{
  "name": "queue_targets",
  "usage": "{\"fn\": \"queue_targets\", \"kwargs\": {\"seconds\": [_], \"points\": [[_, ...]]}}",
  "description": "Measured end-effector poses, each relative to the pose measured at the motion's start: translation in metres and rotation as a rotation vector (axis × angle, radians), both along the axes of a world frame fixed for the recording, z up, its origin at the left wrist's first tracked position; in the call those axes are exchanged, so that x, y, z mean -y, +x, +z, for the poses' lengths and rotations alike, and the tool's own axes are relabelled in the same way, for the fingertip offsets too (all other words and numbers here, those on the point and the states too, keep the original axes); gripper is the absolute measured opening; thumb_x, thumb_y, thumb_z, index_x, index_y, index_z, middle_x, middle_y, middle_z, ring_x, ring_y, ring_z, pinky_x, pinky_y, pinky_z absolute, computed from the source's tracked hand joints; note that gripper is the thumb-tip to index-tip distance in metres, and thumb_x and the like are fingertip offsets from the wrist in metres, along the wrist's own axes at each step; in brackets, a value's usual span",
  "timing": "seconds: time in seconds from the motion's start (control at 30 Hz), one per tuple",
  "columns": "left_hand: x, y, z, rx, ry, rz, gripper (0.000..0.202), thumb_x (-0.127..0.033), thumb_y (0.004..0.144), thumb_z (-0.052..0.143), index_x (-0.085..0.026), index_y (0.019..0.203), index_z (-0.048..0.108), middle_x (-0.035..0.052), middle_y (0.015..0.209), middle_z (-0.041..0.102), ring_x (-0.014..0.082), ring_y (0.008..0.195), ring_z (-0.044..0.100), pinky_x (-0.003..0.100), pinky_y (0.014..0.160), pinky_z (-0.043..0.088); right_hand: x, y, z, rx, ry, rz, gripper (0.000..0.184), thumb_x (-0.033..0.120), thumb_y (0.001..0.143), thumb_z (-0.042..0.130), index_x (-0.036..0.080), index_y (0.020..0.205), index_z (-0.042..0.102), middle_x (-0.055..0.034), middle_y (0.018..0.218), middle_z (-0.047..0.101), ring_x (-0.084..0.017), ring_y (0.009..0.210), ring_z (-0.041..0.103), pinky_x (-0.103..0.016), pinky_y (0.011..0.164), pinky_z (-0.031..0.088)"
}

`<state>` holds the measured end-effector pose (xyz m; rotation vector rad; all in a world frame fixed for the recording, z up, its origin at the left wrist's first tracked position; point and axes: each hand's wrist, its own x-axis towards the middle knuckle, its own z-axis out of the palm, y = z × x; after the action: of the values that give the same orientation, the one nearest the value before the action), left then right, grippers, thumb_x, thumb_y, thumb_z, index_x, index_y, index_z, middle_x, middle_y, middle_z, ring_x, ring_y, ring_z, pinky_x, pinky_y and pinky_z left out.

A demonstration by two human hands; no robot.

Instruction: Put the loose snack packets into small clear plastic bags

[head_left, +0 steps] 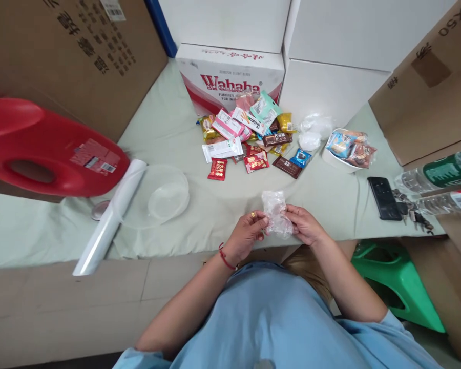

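Between my hands, just above the table's front edge, is a crumpled clear plastic bag (275, 207). My left hand (249, 231) pinches its left side between thumb and fingers. On the opposite side my right hand (304, 224) grips it in the same way. Beyond them lies a heap of wrapped snacks, among them a red packet (217, 169), a white packet (223, 149), a mint-green bag (266, 108) and a dark brown packet (287, 166). To the right of the heap sits more crumpled clear plastic (310, 134). A white bowl (340, 160) holds several wrapped snacks.
Left on the table (200, 215) are a red jug (54, 148), a white roll (111, 218) and a clear round plastic container (165, 197). A phone (384, 198), keys (415, 215) and plastic bottles (441, 171) lie right. Boxes (230, 77) line the back; a green stool (403, 287) stands below.
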<state>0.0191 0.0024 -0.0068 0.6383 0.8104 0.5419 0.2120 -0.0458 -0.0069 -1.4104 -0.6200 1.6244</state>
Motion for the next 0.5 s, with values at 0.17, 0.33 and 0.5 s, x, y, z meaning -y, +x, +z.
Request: {"fn": "queue_targets", "kwargs": {"seconds": [0.17,0.33,0.5], "points": [[0.009,0.009,-0.006,-0.139,0.102,0.159,0.05,-0.05,0.06,0.092,-0.015,0.086,0.067,-0.0031,0.069,0.064,0.0071,0.054,0.053,0.022,0.051,0.039,0.011,0.01,0.011,0.558,0.327,-0.175,0.048,0.065,0.088,0.066,0.022,0.108,0.067,-0.0049,0.095,0.068,-0.015,0.073,0.056,-0.028,0.065,0.048],[0.011,0.012,-0.006,-0.114,0.164,0.178,0.048,-0.044,0.061,0.092,-0.015,0.094,0.073,-0.0028,0.07,0.066,0.0087,0.06,0.055,0.023,0.058,0.042,0.013,0.005,0.016,0.697,0.546,0.12,0.036,0.056,0.085,0.076,0.026,0.105,0.074,-0.0075,0.107,0.072,-0.025,0.105,0.062,-0.041,0.097,0.049],[0.005,-0.006,-0.01,-0.152,0.098,0.234,0.051,-0.039,0.058,0.095,-0.016,0.098,0.073,-0.0029,0.076,0.067,0.0078,0.063,0.058,0.022,0.06,0.043,0.011,0.017,-0.005,0.318,0.317,-0.255,0.035,0.059,0.085,0.073,0.024,0.091,0.067,-0.0033,0.093,0.071,-0.019,0.087,0.065,-0.037,0.083,0.057]]}}
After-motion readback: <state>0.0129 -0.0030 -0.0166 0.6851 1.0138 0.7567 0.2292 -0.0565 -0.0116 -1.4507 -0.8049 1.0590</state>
